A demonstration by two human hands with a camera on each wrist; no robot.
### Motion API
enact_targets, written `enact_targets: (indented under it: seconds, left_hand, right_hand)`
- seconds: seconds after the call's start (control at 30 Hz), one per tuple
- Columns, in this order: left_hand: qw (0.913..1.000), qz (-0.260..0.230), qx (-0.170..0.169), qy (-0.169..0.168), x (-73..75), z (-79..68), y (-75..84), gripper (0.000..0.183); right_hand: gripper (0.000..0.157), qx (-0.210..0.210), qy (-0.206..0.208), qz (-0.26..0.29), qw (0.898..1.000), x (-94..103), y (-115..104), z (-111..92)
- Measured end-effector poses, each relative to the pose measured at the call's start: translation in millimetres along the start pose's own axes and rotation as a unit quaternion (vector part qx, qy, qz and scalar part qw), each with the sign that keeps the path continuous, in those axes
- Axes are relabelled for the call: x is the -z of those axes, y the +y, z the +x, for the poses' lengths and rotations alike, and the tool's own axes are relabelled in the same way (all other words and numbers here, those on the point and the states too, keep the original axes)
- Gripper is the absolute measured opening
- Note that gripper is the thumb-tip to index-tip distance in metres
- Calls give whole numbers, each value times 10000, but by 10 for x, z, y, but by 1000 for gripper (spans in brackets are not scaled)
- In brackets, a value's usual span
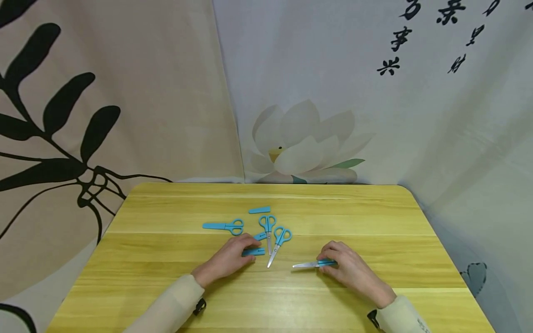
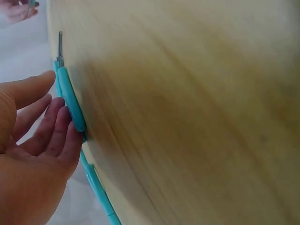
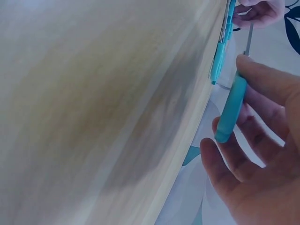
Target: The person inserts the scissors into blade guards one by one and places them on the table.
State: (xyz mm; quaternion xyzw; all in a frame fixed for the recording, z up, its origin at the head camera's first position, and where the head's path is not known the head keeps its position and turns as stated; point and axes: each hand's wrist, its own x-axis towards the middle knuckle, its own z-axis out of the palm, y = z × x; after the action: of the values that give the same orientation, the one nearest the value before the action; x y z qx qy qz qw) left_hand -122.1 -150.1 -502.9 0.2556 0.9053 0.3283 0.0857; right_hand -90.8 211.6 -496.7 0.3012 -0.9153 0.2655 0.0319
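Note:
My right hand (image 1: 351,270) pinches the blue handle of a pair of scissors (image 1: 308,265) between thumb and fingers. Its bare blades point left, and the blue handle (image 3: 232,110) fills the grasp in the right wrist view. At the left, my left hand (image 1: 231,256) has thumb and fingers on either side of a blue scissor sheath (image 1: 259,252), gripping it close over the table. Just beyond lies another blue sheath (image 1: 260,236), partly covered by the fingers. Two unsheathed scissors with blue handles, one pair (image 1: 268,224) and a second pair (image 1: 281,237), lie right of that hand.
Farther back on the wooden table (image 1: 166,277) lies a third blue sheath (image 1: 259,210). Left of it rests a pair of scissors with its blades covered (image 1: 220,226). Printed curtains (image 1: 166,92) hang behind the table's far edge.

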Motion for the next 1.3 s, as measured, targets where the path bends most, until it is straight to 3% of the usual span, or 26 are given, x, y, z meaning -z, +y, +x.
enact_targets:
  seconds: [0.4,0.63,0.97,1.3]
  left_hand:
    - [9998,115,19,-148,12,21,-15,30]
    - [9971,704,-175,-231,19,25,13,28]
    - [9920,1154,-471,-207,5,24,12,23]
    - [9916,1168,-513,-197,-14,14,26,19]
  right_hand:
    - [18,0,47,-28,10000,9,-11,2]
    - [17,0,-3,-23,10000,21,-16,8]
    - [18,95,36,-40,9999,29,-36,31]
    - [17,146,57,23,9999,-7,-55,65]
